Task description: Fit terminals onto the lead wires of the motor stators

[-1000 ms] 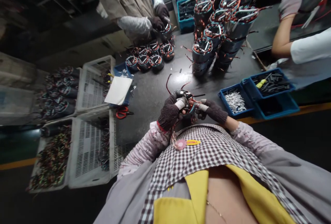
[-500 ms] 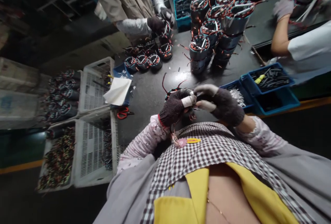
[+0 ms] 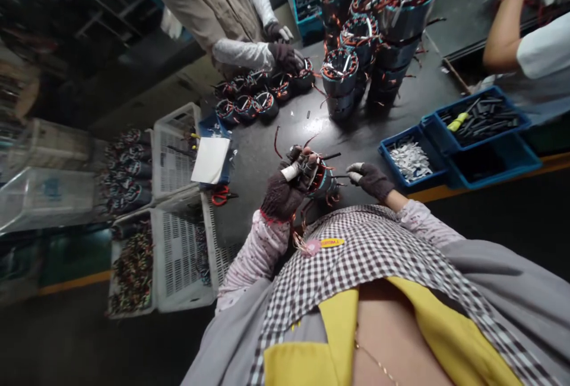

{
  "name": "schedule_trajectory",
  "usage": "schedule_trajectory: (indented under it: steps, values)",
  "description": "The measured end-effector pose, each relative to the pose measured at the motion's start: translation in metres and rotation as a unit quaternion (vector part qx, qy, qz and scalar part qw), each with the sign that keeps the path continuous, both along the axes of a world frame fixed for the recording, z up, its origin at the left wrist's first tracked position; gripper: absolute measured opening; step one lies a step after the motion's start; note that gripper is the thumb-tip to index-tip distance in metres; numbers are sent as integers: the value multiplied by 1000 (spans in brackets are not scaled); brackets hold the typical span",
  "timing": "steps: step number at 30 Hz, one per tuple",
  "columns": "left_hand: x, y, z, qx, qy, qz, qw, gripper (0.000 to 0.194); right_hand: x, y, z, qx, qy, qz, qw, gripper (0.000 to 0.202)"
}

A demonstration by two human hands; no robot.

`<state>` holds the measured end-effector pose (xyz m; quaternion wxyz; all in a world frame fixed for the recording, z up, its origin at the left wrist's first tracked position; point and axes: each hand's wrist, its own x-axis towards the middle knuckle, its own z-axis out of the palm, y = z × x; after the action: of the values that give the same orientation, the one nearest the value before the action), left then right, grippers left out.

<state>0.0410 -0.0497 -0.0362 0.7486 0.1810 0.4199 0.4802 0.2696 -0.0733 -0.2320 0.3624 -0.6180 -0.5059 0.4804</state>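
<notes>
So the left hand [image 3: 285, 187], in a dark knit glove, has its fingers curled tight around a wound motor coil [image 3: 321, 179], held up just over the near edge of the table [image 3: 267, 160]. The right hand [image 3: 369, 178] sits just beside it, fingertips pinched on a thin dark wire [image 3: 339, 176] sticking out of the coil. Blue bins [image 3: 445, 148] sit along the table's right edge.
</notes>
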Motion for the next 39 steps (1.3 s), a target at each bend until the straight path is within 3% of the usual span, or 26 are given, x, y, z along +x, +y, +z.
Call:
schedule_trajectory:
  steps: [6,9,14,21,27,33,37,39]
  values:
    - [-4,3,-7,19,23,-12,999,27,0,2,-7,-65,189,-7,980,38]
    - [-6,3,-5,25,9,-14,1000,22,0,4,-6,-50,202,-20,978,43]
    - [-5,4,-1,-1,-44,-18,999,28,0,13,5,-65,197,46,977,38]
    - [-7,9,-1,-20,-43,-20,999,14,-9,10,11,-80,197,1,977,38]
    - [-18,13,-12,25,-12,-65,997,12,-15,3,15,12,209,-18,978,47]
    - [-25,22,-19,12,17,-116,993,20,-35,18,16,63,141,43,987,47]
    - [-27,25,-20,10,28,-124,992,26,-38,25,11,134,66,47,988,37]
    - [-30,26,-20,11,23,-129,991,29,-26,24,17,175,33,25,984,24]
